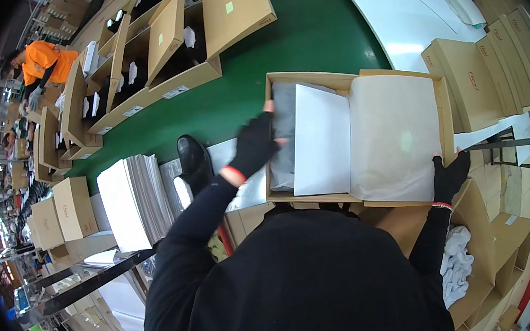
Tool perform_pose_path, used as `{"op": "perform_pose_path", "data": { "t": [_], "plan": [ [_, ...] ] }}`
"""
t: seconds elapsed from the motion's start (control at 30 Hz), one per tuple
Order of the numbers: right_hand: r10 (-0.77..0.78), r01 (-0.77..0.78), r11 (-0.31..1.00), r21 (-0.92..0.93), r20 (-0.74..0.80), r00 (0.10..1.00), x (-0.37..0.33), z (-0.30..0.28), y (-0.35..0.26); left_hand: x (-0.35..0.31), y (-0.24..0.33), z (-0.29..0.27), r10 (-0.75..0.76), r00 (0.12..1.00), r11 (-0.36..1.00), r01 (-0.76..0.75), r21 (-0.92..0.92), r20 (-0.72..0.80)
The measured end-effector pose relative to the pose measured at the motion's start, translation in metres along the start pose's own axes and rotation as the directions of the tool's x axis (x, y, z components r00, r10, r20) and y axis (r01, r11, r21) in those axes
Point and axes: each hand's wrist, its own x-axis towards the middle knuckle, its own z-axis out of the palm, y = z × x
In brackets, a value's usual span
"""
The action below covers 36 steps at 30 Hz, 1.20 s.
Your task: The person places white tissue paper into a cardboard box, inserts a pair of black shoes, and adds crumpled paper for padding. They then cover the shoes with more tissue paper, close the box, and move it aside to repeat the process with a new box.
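Note:
An open shoebox-style cardboard box (448, 114) lies in front of me. In its left half is something wrapped in grey tissue (283, 125), partly under a white sheet (322, 142). A beige paper sheet (394, 137) covers the right half. My left hand (252, 143), in a black fingerless glove and slightly blurred, is at the left edge of the box with thumb and forefinger apart. At the right edge, my right hand (451, 177), gloved alike, grips the box side, its thumb toward the inside. A black boot (194, 161) stands left of my left hand.
Open cartons holding dark items (159, 70) line the green table (319, 22) at left. A white paper stack (135, 200) stands nearer. Closed boxes (474, 81) fill the far right. White crumpled paper (456, 263) sits in a carton. A person in orange (46, 65) works far left.

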Motion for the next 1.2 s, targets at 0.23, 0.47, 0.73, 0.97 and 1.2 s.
{"op": "perform_pose_path", "data": {
  "t": [0.23,0.47,0.73,0.97,1.2],
  "plan": [
    [0.095,0.09,0.896,-0.434,0.386,0.918,0.009,-0.002,-0.081,-0.147,-0.21,-0.025,-0.331,0.847,0.675,-0.096,0.731,0.416],
    [-0.156,0.2,0.96,-0.199,0.215,0.964,0.016,0.02,-0.05,-0.108,-0.151,-0.124,-0.51,0.727,0.86,0.445,0.25,0.46],
    [0.087,-0.363,0.648,0.669,0.409,0.908,0.026,-0.019,-0.059,0.023,-0.001,-0.047,0.195,0.87,0.658,0.227,-0.718,0.453],
    [0.054,-0.41,0.5,0.762,0.445,0.894,0.003,-0.058,-0.123,0.05,0.058,0.096,0.034,0.741,0.97,0.137,-0.202,0.67],
    [-0.389,-0.639,0.236,0.732,0.674,0.629,-0.04,-0.039,-0.242,0.049,0.016,0.066,0.056,0.986,0.683,0.079,-0.726,0.16]
  ]
}}
